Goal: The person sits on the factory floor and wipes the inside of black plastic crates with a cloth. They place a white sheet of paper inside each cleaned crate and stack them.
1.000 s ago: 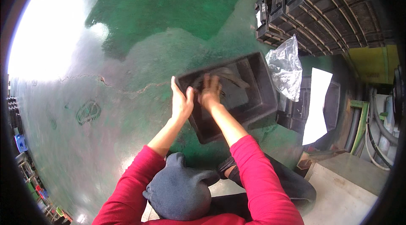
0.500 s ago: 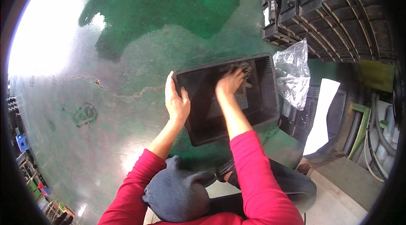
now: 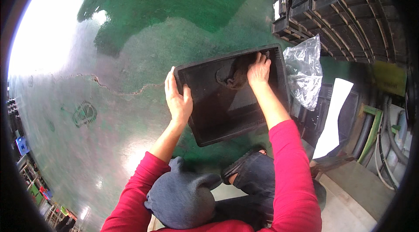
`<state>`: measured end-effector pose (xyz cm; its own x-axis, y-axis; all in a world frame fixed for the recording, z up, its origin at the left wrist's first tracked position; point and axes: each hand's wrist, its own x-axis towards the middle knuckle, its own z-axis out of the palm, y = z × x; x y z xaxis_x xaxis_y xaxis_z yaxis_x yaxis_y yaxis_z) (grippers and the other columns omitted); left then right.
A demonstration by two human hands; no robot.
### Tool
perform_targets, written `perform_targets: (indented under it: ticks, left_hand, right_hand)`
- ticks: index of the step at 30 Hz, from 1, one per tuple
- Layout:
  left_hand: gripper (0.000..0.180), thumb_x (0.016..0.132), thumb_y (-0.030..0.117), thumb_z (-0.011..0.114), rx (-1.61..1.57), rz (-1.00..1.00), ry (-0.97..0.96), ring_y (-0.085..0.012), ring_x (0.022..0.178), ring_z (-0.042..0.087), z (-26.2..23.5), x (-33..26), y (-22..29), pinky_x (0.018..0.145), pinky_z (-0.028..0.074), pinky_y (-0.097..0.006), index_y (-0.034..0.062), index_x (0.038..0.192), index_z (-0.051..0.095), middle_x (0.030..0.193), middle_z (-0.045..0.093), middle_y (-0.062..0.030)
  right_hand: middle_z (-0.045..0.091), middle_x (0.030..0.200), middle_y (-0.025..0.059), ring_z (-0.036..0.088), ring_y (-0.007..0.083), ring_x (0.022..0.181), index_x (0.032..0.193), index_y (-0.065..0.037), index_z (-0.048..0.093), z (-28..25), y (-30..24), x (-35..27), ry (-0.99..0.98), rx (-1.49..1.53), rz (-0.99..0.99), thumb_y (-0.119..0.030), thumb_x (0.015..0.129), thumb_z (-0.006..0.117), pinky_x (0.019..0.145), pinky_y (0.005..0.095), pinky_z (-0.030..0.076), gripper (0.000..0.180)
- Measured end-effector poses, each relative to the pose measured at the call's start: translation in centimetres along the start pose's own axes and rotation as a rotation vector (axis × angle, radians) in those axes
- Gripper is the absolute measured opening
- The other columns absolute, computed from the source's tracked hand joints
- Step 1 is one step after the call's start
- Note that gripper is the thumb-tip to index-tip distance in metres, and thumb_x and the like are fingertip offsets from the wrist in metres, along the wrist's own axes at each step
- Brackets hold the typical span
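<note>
While gripped at its left rim, black crate (image 3: 227, 101), dark rag (image 3: 235, 74) under right hand (image 3: 259, 71).

1. This place looks like a workshop or a small factory hall, not a home.
2. The floor (image 3: 144, 22) is concrete painted green; the paint is worn to grey in wide patches, and a long crack (image 3: 113, 84) runs across it.
3. Many black plastic crates (image 3: 331, 9) stand stacked in rows at the far right side.
4. A person squats on this floor with one black crate (image 3: 227, 109) of the same kind, both hands on it.
5. A clear plastic bag (image 3: 305, 70) lies just beside that crate.
6. At the right edge there are thick hoses or cables (image 3: 384, 136) and a green metal frame (image 3: 372, 120).
7. At the lower left, small coloured boxes (image 3: 22, 144) stand on shelves.
</note>
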<state>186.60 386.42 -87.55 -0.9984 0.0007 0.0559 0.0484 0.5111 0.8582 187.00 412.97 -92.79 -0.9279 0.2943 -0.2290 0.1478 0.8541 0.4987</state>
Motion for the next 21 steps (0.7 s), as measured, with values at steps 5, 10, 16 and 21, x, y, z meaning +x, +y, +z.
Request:
perform_targets:
  ticks: [5,10,16,21]
  left_hand:
    - [0.058,0.074,-0.002,0.056,-0.054,-0.010,0.024,-0.0303,0.117,0.044,0.4,0.1,-0.3,0.098,0.036,-0.036,0.0051,0.130,0.043,0.122,0.045,-0.0162]
    - [0.058,0.072,-0.002,0.058,-0.074,-0.070,0.071,-0.0240,0.113,0.042,0.0,-0.2,-0.3,0.097,0.033,-0.032,0.0063,0.128,0.046,0.118,0.043,-0.0113]
    - [0.059,0.072,-0.001,0.059,-0.094,-0.110,0.042,-0.0241,0.111,0.042,0.5,-0.1,0.3,0.096,0.034,-0.032,0.0081,0.129,0.046,0.117,0.042,-0.0114]
    - [0.061,0.074,-0.001,0.057,-0.015,-0.029,0.066,-0.0276,0.110,0.045,0.7,-0.3,-0.2,0.093,0.038,-0.035,0.0107,0.132,0.042,0.119,0.042,-0.0130]
  right_hand:
    - [0.056,0.099,0.0116,0.058,0.0230,0.088,0.082,-0.004,0.069,2.1,2.0,-1.5,-0.017,-0.025,-0.088,-0.016,0.076,0.056,0.063,0.0308,0.051,0.019]
    - [0.066,0.095,0.0144,0.065,0.0217,0.087,0.085,-0.008,0.071,1.0,3.1,-8.7,-0.417,0.124,-0.232,-0.018,0.079,0.055,0.069,0.0333,0.053,0.019]
    - [0.068,0.098,0.0057,0.065,0.0189,0.093,0.092,-0.014,0.071,0.4,1.0,-9.6,-0.738,0.073,-0.321,-0.020,0.081,0.054,0.072,0.0323,0.051,0.021]
    - [0.067,0.098,0.0097,0.065,0.0239,0.092,0.089,-0.012,0.071,-4.4,-10.3,-11.3,-0.724,0.396,-0.555,-0.023,0.076,0.055,0.075,0.0382,0.051,0.023]
